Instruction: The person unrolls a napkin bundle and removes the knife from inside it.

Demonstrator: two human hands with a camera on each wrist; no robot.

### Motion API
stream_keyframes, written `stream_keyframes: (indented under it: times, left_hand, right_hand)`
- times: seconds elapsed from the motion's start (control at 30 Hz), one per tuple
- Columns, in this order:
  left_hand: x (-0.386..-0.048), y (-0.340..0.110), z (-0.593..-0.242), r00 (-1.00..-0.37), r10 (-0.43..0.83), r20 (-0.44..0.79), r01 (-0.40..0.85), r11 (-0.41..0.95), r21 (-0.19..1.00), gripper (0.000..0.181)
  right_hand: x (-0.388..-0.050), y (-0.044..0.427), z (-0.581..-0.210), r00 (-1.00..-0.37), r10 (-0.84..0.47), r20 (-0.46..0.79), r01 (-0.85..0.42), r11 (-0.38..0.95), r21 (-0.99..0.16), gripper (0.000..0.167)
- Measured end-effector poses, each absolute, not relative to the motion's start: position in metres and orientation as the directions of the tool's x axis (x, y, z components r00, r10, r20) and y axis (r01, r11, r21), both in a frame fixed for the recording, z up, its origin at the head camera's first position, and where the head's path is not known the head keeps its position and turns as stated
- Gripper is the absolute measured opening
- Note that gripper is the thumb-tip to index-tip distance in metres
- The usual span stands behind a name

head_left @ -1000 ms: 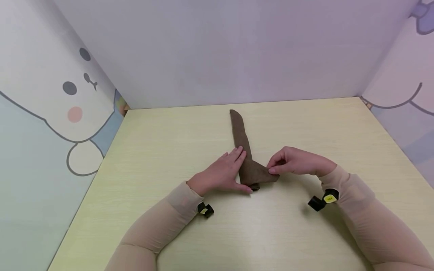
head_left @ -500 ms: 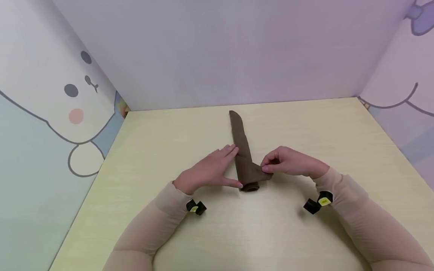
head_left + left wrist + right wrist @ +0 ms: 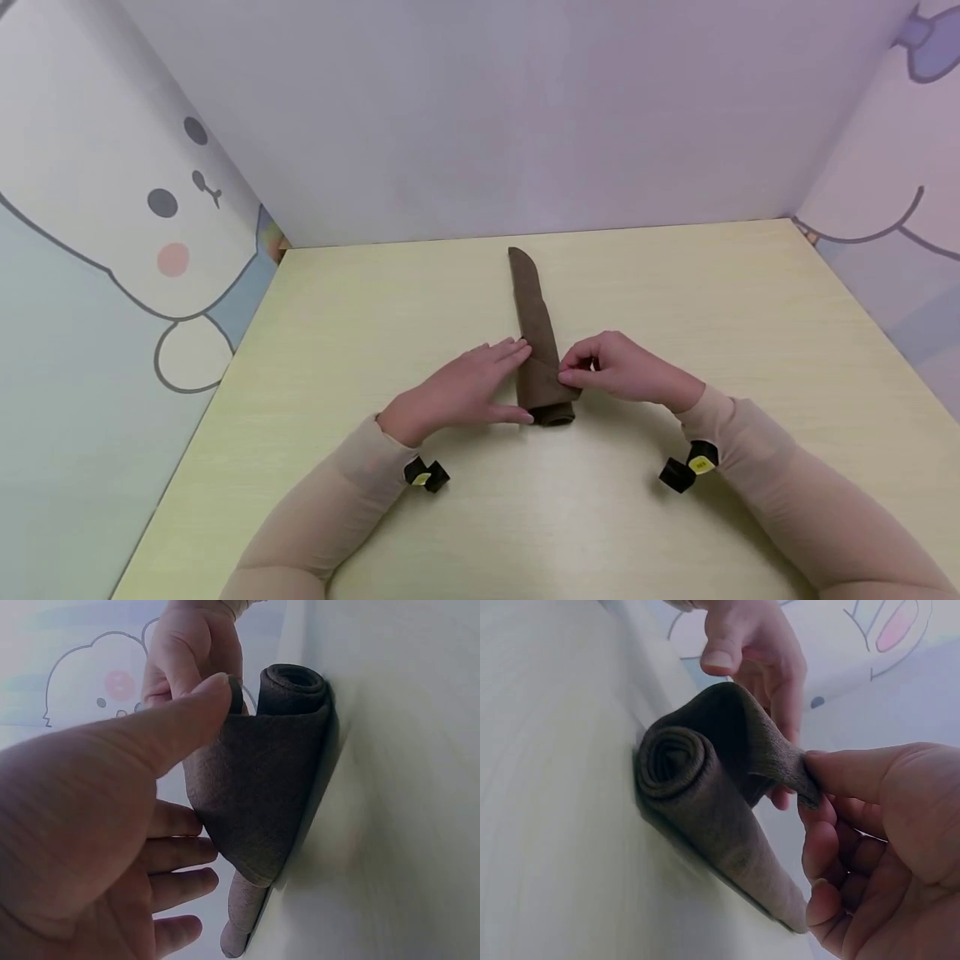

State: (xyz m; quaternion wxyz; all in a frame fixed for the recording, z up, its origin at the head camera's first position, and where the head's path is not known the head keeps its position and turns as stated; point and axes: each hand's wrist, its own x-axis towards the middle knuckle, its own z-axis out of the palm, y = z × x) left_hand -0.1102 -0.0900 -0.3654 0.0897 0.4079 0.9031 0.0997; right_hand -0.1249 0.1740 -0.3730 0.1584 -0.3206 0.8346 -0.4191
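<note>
A brown cloth [image 3: 534,321], rolled into a long tube, lies on the table, pointing away from me. Its near end shows a spiral of layers in the right wrist view, where a loose flap [image 3: 769,750] arches over the roll [image 3: 720,821]. Between thumb and forefinger my right hand [image 3: 626,369] pinches the corner of that flap. My left hand [image 3: 457,392] is at the roll's left side with fingers extended and thumb spread toward the near end. In the left wrist view the flap [image 3: 251,787] hangs in front of the roll.
The pale wooden table [image 3: 375,308] spreads around the cloth. A plain wall [image 3: 480,125] rises behind its far edge. Walls with cartoon figures stand at left and right. Small black devices sit on both wrists.
My right hand has carried the flap leftward over the roll, so less of it sticks out to the right. The left hand has shifted slightly left, off the top of the cloth to its side.
</note>
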Motion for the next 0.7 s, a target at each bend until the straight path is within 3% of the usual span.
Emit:
stream_keyframes:
  times: [0.4, 0.7]
  left_hand:
    - [-0.11, -0.086, -0.368, -0.617, 0.786, -0.04, 0.75, 0.602, 0.275, 0.079]
    - [-0.112, -0.083, -0.377, -0.599, 0.794, -0.105, 0.757, 0.604, 0.251, 0.077]
  right_hand:
    - [-0.117, 0.157, -0.378, -0.785, -0.616, 0.063, -0.429, 0.468, -0.773, 0.004]
    - [-0.115, 0.155, -0.38, -0.787, -0.617, 0.024, -0.407, 0.489, -0.772, 0.005]
